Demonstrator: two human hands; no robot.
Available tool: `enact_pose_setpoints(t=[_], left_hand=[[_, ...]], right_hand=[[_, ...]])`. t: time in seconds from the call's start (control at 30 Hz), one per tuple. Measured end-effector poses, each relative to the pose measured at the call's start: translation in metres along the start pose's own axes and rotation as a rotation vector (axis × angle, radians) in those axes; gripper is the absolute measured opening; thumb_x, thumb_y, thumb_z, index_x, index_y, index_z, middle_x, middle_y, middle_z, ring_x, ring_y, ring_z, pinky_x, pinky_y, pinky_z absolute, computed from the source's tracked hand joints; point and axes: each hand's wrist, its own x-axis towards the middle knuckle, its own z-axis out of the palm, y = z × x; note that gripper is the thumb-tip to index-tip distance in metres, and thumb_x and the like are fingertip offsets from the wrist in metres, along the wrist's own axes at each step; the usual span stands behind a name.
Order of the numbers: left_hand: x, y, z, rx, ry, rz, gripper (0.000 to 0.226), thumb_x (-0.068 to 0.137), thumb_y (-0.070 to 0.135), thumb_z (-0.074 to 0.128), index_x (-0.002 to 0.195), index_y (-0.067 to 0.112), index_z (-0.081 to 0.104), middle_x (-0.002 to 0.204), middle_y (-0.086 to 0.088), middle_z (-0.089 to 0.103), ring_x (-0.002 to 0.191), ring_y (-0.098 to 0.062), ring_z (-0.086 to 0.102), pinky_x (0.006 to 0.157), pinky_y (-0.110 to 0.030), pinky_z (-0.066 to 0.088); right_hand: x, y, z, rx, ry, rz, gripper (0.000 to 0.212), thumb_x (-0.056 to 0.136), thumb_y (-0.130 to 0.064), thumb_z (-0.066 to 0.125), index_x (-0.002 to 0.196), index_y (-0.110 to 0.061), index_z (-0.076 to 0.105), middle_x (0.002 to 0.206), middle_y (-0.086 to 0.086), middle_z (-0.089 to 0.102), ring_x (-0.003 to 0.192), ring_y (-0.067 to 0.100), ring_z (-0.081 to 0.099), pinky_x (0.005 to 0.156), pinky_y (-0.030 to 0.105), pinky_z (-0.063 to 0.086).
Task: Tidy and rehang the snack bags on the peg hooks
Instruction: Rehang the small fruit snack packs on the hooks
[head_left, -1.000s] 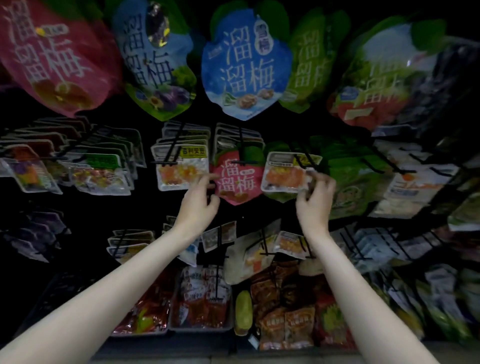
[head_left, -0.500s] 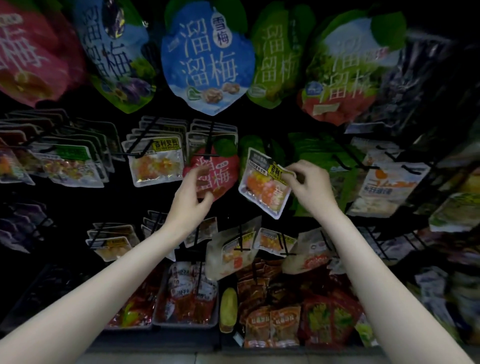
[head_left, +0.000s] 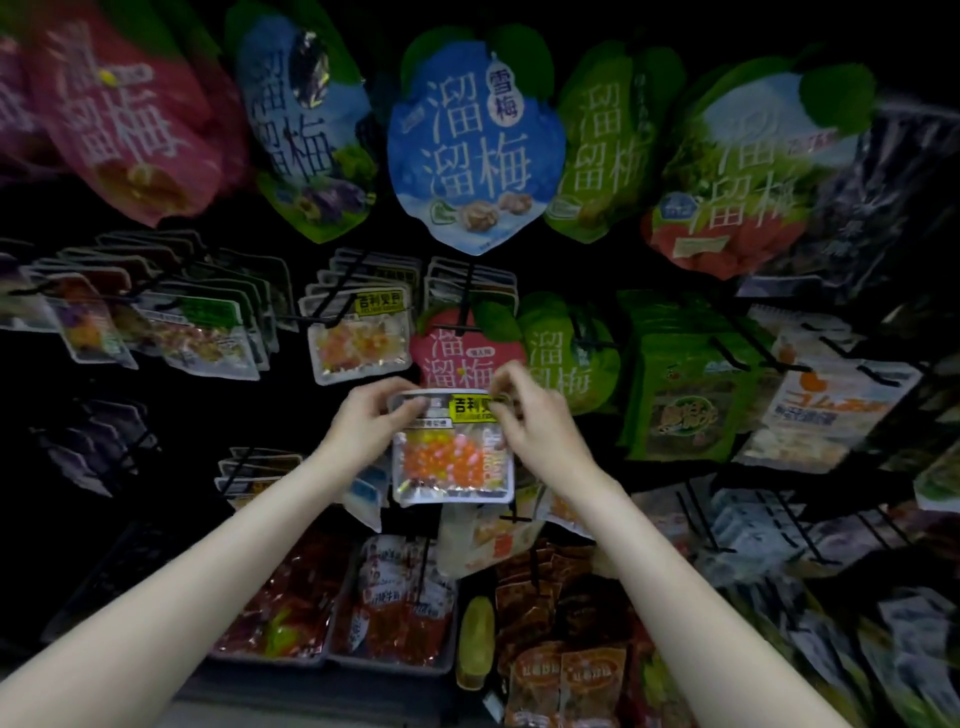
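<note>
Two arms of the person come into the picture from the bottom corners. Both forearms are bare up to the frame edge; no sleeve shows on them. The left hand (head_left: 363, 431) and the right hand (head_left: 540, 431) are bare too, with no glove. The wrists are bare, and the fingers carry nothing that can be seen, though the dim light and some blur hide small details. The forearms look slim and smooth. The nails are too small to tell.

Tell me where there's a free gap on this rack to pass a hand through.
Dark gap left of the clear candy bag row, above the lower-left bags. Crowded behind the held candy bag, gripped by left hand and right hand.
</note>
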Motion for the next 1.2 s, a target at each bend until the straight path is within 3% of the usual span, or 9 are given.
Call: enact_pose_setpoints(t=[0.1, 0.27, 0.47, 0.6, 0.73, 0.87, 0.97, 1.1, 1.2], left_hand=[[0.009, -0.013, -0.033, -0.031, 0.195, -0.079, 0.012, 0.089, 0.021, 0.061, 0.098, 0.013, 0.064, 0.090, 0.000, 0.065, 0.087, -0.015, 0.061, 0.070, -0.023, 0.045], [0.027, -0.024, -0.076, -0.109, 0.382, -0.099, 0.008, 0.091, 0.018, 0.059, 0.095, 0.012, 0.061, 0.085, 0.002, 0.061, 0.089, -0.017, 0.057, 0.068, -0.024, 0.041], [0.031, -0.032, -0.091, 0.054, 0.292, 0.076, 0.005, 0.090, 0.017, 0.060, 0.085, 0.019, 0.061, 0.077, 0.004, 0.063, 0.076, -0.011, 0.059, 0.063, -0.019, 0.041], [0.023, -0.029, -0.096, 0.078, 0.203, 0.206, 0.021, 0.088, 0.010, 0.061, 0.078, 0.028, 0.060, 0.071, 0.009, 0.063, 0.069, 0.008, 0.057, 0.060, -0.008, 0.040], [0.040, -0.026, -0.105, 0.051, 0.320, 0.150, 0.006, 0.088, 0.012, 0.062, 0.083, 0.015, 0.062, 0.074, 0.010, 0.060, 0.070, -0.002, 0.056, 0.064, -0.018, 0.042], [0.056, -0.026, -0.108, 0.125, 0.211, 0.032, 0.008, 0.089, 0.008, 0.058, 0.096, 0.012, 0.060, 0.085, -0.002, 0.061, 0.080, -0.014, 0.056, 0.067, -0.017, 0.041], [0.079, -0.028, -0.111, 0.334, 0.185, -0.074, 0.034, 0.087, 0.004, 0.057, 0.121, 0.009, 0.055, 0.115, -0.014, 0.060, 0.107, -0.029, 0.056, 0.080, -0.032, 0.042], [0.076, -0.032, -0.103, 0.425, 0.294, -0.042, 0.052, 0.087, 0.003, 0.055, 0.136, 0.008, 0.038, 0.133, -0.018, 0.045, 0.120, -0.034, 0.047, 0.090, -0.040, 0.041], [0.047, -0.042, -0.097, 0.392, 0.357, 0.022, 0.054, 0.089, 0.002, 0.051, 0.139, 0.007, 0.031, 0.139, -0.016, 0.035, 0.125, -0.030, 0.041, 0.097, -0.037, 0.038]], right_hand=[[0.029, -0.025, 0.024, 0.008, -0.064, -0.071, 0.026, 0.091, 0.004, 0.048, 0.111, -0.007, 0.061, 0.109, 0.010, 0.064, 0.101, 0.020, 0.059, 0.084, 0.018, 0.042], [0.074, -0.060, 0.059, -0.017, -0.141, -0.069, 0.051, 0.090, 0.011, 0.042, 0.135, -0.012, 0.048, 0.145, 0.009, 0.034, 0.135, 0.024, 0.032, 0.110, 0.026, 0.024], [0.071, -0.062, 0.070, 0.020, -0.122, -0.086, 0.060, 0.090, 0.013, 0.039, 0.139, -0.021, 0.043, 0.147, 0.003, 0.024, 0.133, 0.011, 0.027, 0.094, 0.000, 0.017], [0.063, -0.057, 0.075, 0.028, -0.015, -0.115, 0.059, 0.089, 0.011, 0.043, 0.135, -0.026, 0.048, 0.140, 0.011, 0.033, 0.130, 0.023, 0.033, 0.108, 0.026, 0.029], [0.080, -0.071, 0.079, 0.023, -0.046, -0.071, 0.060, 0.090, 0.011, 0.043, 0.139, -0.022, 0.042, 0.141, 0.000, 0.027, 0.129, 0.010, 0.029, 0.101, -0.002, 0.018], [0.093, -0.074, 0.087, -0.008, -0.083, 0.007, 0.061, 0.093, 0.006, 0.042, 0.143, -0.027, 0.036, 0.150, 0.003, 0.017, 0.132, 0.022, 0.035, 0.095, 0.033, 0.044], [0.104, -0.070, 0.088, -0.012, -0.120, 0.083, 0.064, 0.093, 0.006, 0.041, 0.147, -0.026, 0.028, 0.156, 0.007, -0.002, 0.142, 0.028, 0.016, 0.103, 0.033, 0.037], [0.115, -0.069, 0.099, -0.142, -0.102, 0.149, 0.061, 0.094, 0.001, 0.041, 0.148, -0.013, 0.017, 0.154, 0.013, -0.008, 0.143, 0.035, 0.003, 0.113, 0.038, 0.022], [0.088, -0.060, 0.099, -0.085, -0.020, 0.082, 0.056, 0.095, -0.002, 0.042, 0.146, -0.011, 0.022, 0.153, 0.005, -0.001, 0.142, 0.024, 0.009, 0.110, 0.015, 0.015]])
